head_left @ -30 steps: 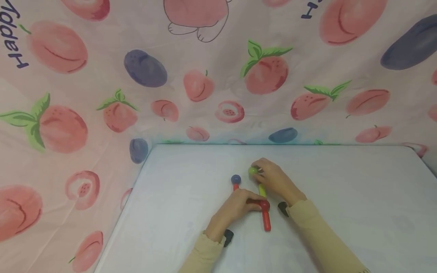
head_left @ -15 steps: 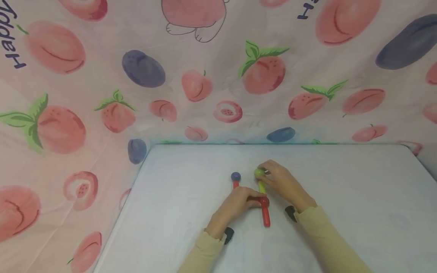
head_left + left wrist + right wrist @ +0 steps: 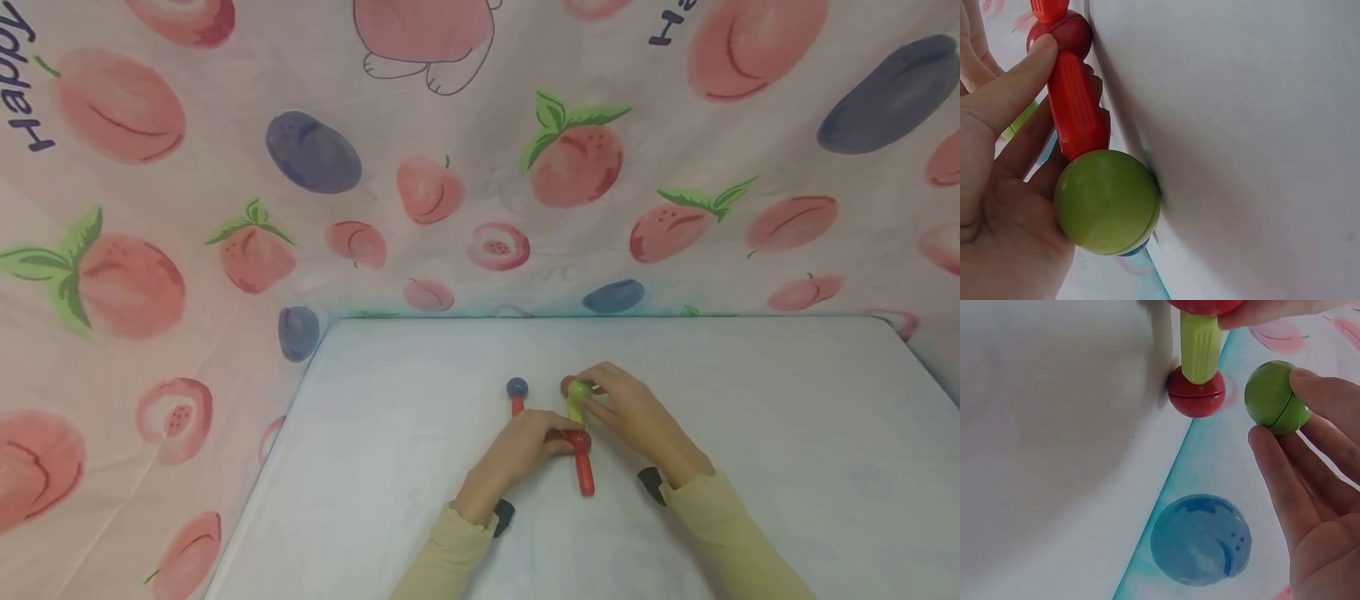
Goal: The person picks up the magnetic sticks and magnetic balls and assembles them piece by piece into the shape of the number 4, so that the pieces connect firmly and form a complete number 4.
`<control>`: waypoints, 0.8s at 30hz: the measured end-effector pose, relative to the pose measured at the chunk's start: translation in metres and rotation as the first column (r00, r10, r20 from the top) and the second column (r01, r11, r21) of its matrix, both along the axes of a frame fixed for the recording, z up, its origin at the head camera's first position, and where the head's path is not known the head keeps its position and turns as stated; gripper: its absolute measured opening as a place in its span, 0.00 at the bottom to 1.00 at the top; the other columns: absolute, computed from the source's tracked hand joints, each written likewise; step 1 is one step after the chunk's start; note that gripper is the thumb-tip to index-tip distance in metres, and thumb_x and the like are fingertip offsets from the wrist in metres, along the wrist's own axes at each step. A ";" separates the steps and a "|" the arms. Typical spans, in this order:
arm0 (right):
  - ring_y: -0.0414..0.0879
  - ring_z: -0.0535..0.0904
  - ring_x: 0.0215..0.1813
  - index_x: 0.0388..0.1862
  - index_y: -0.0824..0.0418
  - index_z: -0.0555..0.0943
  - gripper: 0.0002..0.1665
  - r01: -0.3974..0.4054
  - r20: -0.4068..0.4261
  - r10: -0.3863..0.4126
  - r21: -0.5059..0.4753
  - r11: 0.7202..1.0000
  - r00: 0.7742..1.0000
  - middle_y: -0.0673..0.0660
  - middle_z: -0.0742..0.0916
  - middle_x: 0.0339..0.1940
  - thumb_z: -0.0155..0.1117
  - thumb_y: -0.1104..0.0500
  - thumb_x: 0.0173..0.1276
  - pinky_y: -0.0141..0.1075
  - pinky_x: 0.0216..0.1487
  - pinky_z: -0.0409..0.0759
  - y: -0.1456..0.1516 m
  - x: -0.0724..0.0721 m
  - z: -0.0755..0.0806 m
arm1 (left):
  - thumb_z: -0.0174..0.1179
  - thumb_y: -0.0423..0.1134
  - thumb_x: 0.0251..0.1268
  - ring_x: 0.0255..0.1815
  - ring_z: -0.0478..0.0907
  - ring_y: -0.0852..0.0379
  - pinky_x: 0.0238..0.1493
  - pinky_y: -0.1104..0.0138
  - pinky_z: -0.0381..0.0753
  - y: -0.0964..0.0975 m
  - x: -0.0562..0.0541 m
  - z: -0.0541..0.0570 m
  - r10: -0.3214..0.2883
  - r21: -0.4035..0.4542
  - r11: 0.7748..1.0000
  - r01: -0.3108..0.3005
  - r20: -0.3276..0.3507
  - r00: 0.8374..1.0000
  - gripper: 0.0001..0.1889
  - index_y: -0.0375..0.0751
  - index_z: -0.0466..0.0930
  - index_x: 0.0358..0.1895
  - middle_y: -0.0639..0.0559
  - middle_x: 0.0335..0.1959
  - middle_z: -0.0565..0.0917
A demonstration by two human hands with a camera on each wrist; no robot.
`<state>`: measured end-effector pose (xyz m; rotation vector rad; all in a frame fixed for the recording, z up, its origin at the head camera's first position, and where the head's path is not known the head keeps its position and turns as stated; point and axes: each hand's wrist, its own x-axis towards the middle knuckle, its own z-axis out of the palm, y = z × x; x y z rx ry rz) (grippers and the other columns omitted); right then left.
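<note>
My left hand (image 3: 517, 454) grips a red rod (image 3: 1079, 106), its thumb at the joint with a red ball (image 3: 1075, 35). At the rod's other end a green ball (image 3: 1109, 203) lies by the palm, hidden under the hand in the head view. A yellow-green rod (image 3: 1200, 350) runs from the near red ball to a far red ball (image 3: 1196, 392). My right hand (image 3: 633, 417) pinches a loose green ball (image 3: 1270, 395) between thumb and fingers, a small gap from that far ball. A second red rod (image 3: 585, 475) points toward me.
A blue ball (image 3: 517, 388) on a red rod stands out beyond the left hand. The white table (image 3: 787, 433) meets a fruit-print cloth (image 3: 450, 275) at its back edge. Black straps with cameras (image 3: 651, 485) sit at the wrists.
My right hand has moved right and slightly nearer with the green ball, and the far red ball has come into view. The left hand keeps its grip, almost unmoved.
</note>
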<state>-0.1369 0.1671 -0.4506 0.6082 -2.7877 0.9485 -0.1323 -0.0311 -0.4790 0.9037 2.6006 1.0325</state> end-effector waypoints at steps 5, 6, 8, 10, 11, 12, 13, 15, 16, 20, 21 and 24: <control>0.49 0.83 0.49 0.51 0.59 0.81 0.18 0.002 -0.005 -0.001 0.016 1.000 1.000 0.53 0.84 0.47 0.73 0.61 0.62 0.46 0.54 0.83 0.003 0.005 -0.001 | 0.69 0.39 0.60 0.43 0.81 0.71 0.52 0.78 0.77 0.000 0.001 0.000 0.004 -0.013 1.000 -0.004 -0.024 1.000 0.16 0.51 0.87 0.52 0.63 0.43 0.88; 0.49 0.83 0.48 0.50 0.59 0.81 0.18 0.001 -0.008 -0.001 0.019 1.000 1.000 0.53 0.84 0.47 0.73 0.61 0.62 0.46 0.53 0.83 0.004 0.006 -0.002 | 0.69 0.40 0.60 0.42 0.81 0.70 0.52 0.78 0.77 0.000 0.001 0.001 0.008 -0.026 1.000 -0.009 -0.033 0.999 0.16 0.51 0.87 0.52 0.63 0.43 0.88; 0.49 0.84 0.48 0.50 0.60 0.81 0.18 -0.004 -0.019 0.005 0.022 1.000 1.000 0.53 0.85 0.47 0.73 0.62 0.62 0.46 0.53 0.83 0.005 0.008 -0.002 | 0.70 0.40 0.59 0.42 0.81 0.69 0.52 0.78 0.78 0.001 0.003 0.002 0.016 -0.060 0.998 -0.020 -0.057 0.998 0.17 0.51 0.86 0.53 0.62 0.43 0.88; 0.49 0.84 0.47 0.50 0.60 0.81 0.18 -0.004 -0.031 0.005 0.029 1.000 1.000 0.53 0.85 0.46 0.73 0.62 0.61 0.46 0.52 0.83 0.006 0.010 -0.003 | 0.71 0.40 0.59 0.40 0.79 0.68 0.50 0.78 0.78 0.001 0.005 0.004 0.024 -0.095 0.995 -0.032 -0.083 0.996 0.18 0.51 0.86 0.54 0.61 0.43 0.88; 0.49 0.84 0.47 0.50 0.60 0.81 0.18 -0.003 -0.036 0.004 0.031 1.000 0.999 0.54 0.85 0.46 0.74 0.62 0.61 0.45 0.52 0.84 0.007 0.011 -0.003 | 0.71 0.40 0.59 0.40 0.79 0.67 0.50 0.78 0.78 0.001 0.006 0.005 0.027 -0.107 0.994 -0.037 -0.095 0.995 0.18 0.51 0.85 0.54 0.61 0.43 0.88; 0.50 0.84 0.47 0.49 0.61 0.81 0.18 -0.001 -0.042 0.002 0.032 0.999 0.999 0.54 0.85 0.46 0.74 0.62 0.61 0.45 0.51 0.84 0.008 0.012 -0.003 | 0.71 0.40 0.59 0.40 0.79 0.67 0.50 0.78 0.78 0.001 0.007 0.007 0.027 -0.120 0.992 -0.040 -0.110 0.994 0.19 0.51 0.85 0.55 0.60 0.43 0.87; 0.50 0.85 0.47 0.50 0.61 0.81 0.18 -0.002 -0.050 0.004 0.031 1.000 0.999 0.54 0.85 0.46 0.74 0.63 0.61 0.46 0.51 0.84 0.008 0.013 -0.003 | 0.71 0.40 0.59 0.41 0.79 0.67 0.50 0.77 0.78 0.001 0.008 0.008 0.026 -0.128 0.991 -0.042 -0.126 0.992 0.19 0.51 0.85 0.55 0.60 0.43 0.87; 0.50 0.85 0.46 0.49 0.61 0.81 0.19 0.001 -0.056 0.001 0.031 1.000 0.998 0.54 0.85 0.46 0.74 0.62 0.60 0.45 0.51 0.84 0.009 0.015 -0.003 | 0.71 0.40 0.59 0.44 0.79 0.66 0.52 0.77 0.78 0.001 0.010 0.011 0.017 -0.135 0.990 -0.038 -0.154 0.988 0.18 0.51 0.85 0.54 0.60 0.44 0.86; 0.50 0.85 0.46 0.49 0.62 0.81 0.19 0.000 -0.060 0.001 0.029 1.000 0.998 0.54 0.85 0.46 0.75 0.63 0.60 0.45 0.51 0.84 0.010 0.016 -0.004 | 0.71 0.40 0.59 0.46 0.79 0.66 0.54 0.76 0.77 0.001 0.011 0.012 0.008 -0.136 0.990 -0.031 -0.170 0.985 0.17 0.52 0.86 0.53 0.61 0.44 0.86; 0.48 0.84 0.45 0.49 0.62 0.81 0.19 -0.005 -0.067 0.006 0.025 1.000 0.998 0.53 0.85 0.46 0.75 0.63 0.59 0.44 0.50 0.84 0.012 0.019 -0.005 | 0.69 0.41 0.62 0.52 0.80 0.66 0.59 0.76 0.75 -0.001 0.014 0.016 -0.042 -0.133 0.991 0.011 -0.236 0.971 0.14 0.55 0.88 0.50 0.63 0.46 0.86; 0.47 0.84 0.45 0.49 0.61 0.81 0.19 -0.007 -0.070 0.009 0.025 1.000 0.998 0.53 0.84 0.46 0.75 0.63 0.59 0.43 0.50 0.84 0.013 0.019 -0.006 | 0.68 0.41 0.62 0.52 0.80 0.66 0.60 0.76 0.74 -0.002 0.014 0.017 -0.054 -0.130 0.991 0.022 -0.246 0.968 0.13 0.55 0.88 0.50 0.64 0.46 0.86; 0.46 0.84 0.45 0.48 0.61 0.82 0.18 -0.013 -0.090 0.015 0.024 1.000 0.996 0.52 0.84 0.45 0.75 0.63 0.58 0.43 0.49 0.84 0.014 0.020 -0.007 | 0.68 0.42 0.62 0.54 0.79 0.66 0.61 0.76 0.72 -0.002 0.015 0.017 -0.086 -0.134 0.990 0.050 -0.277 0.957 0.13 0.55 0.88 0.50 0.64 0.47 0.86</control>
